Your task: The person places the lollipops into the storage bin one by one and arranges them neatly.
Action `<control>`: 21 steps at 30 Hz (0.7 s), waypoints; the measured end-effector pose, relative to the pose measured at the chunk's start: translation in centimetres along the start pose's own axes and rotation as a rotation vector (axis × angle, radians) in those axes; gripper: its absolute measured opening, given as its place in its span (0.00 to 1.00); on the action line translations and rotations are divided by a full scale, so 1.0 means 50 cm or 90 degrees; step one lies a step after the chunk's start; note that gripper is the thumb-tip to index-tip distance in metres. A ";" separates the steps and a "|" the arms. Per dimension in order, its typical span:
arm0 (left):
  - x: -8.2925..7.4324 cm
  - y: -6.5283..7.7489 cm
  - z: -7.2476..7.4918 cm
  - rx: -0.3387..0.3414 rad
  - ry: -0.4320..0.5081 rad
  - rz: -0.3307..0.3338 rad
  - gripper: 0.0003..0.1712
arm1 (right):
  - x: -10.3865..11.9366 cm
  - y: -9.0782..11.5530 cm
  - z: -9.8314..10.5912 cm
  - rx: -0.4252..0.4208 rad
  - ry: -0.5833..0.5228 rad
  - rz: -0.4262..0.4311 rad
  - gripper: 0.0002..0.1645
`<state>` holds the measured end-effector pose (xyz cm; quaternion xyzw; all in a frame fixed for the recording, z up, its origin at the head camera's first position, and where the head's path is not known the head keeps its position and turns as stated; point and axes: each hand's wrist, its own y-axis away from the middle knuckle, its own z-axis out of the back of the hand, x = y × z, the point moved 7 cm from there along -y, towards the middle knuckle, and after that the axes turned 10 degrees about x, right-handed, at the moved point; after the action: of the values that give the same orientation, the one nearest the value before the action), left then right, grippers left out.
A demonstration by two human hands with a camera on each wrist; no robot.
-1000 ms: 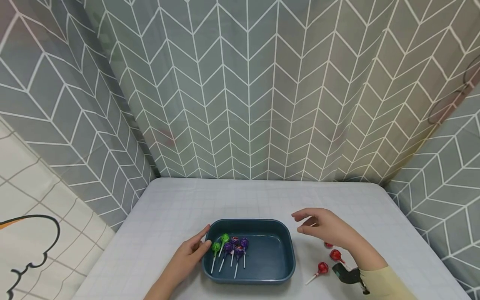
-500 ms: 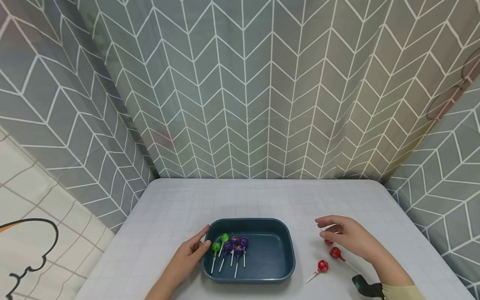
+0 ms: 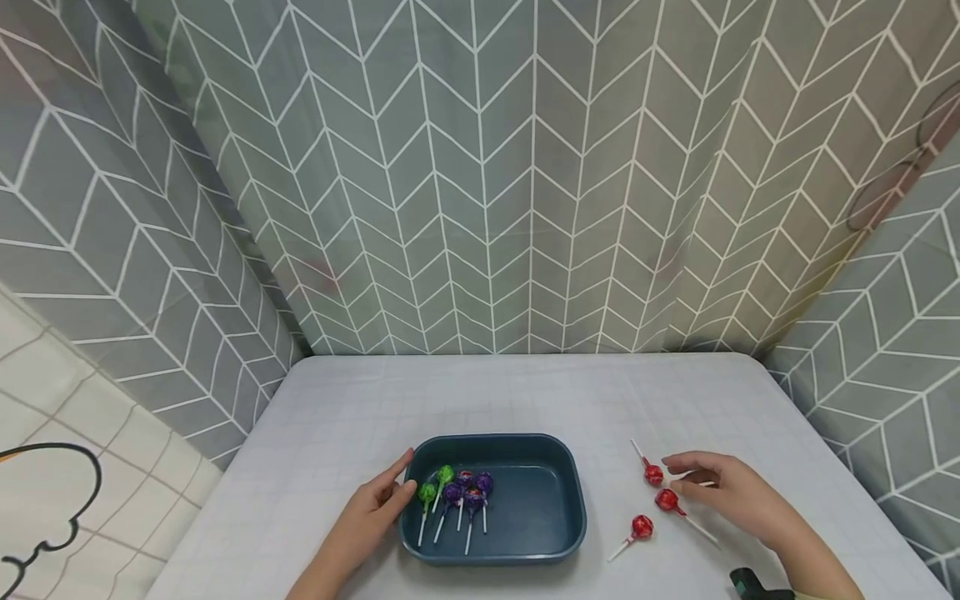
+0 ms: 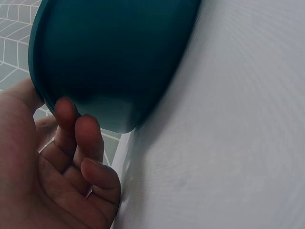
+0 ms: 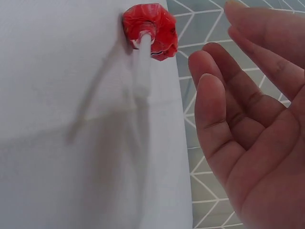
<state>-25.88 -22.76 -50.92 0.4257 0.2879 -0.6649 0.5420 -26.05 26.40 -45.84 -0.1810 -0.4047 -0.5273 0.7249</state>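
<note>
Watching remotely: left hand (image 3: 367, 512) grips the left end of the blue tray (image 3: 532, 517), thumb over the rim. Right hand (image 3: 731, 492) half open, holding nothing, beside two red lollipops (image 3: 666, 500) on the table (image 3: 375, 400). Their heads lie close; I judge a loose pinch could nudge one into the other or start it rolling. Third red lollipop (image 3: 642, 527) sits nearer the tray. Inside, green lollipops (image 3: 427, 492) and purple lollipops (image 3: 473, 498) crowd the left end; a tug on the rim might shift them.

Head view softly lit, left wrist view dim.
By the edge of the table (image 5: 52, 62), red lollipop (image 5: 164, 31) casts soft shadow; its stick (image 5: 142, 67) is blurred.
</note>
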 end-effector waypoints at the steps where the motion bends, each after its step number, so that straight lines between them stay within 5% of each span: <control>1: 0.000 -0.001 0.000 -0.001 -0.001 0.001 0.33 | -0.003 -0.001 -0.001 0.005 -0.005 0.000 0.24; 10: 0.002 -0.001 0.000 0.001 0.007 0.010 0.33 | -0.023 -0.011 -0.022 0.013 0.037 -0.061 0.23; 21: -0.002 0.000 0.001 0.006 0.003 0.008 0.33 | -0.024 -0.018 -0.045 0.029 0.132 -0.026 0.18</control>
<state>-25.88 -22.75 -50.83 0.4317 0.2837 -0.6617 0.5434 -26.11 25.23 -48.29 -0.1005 -0.3434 -0.5486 0.7557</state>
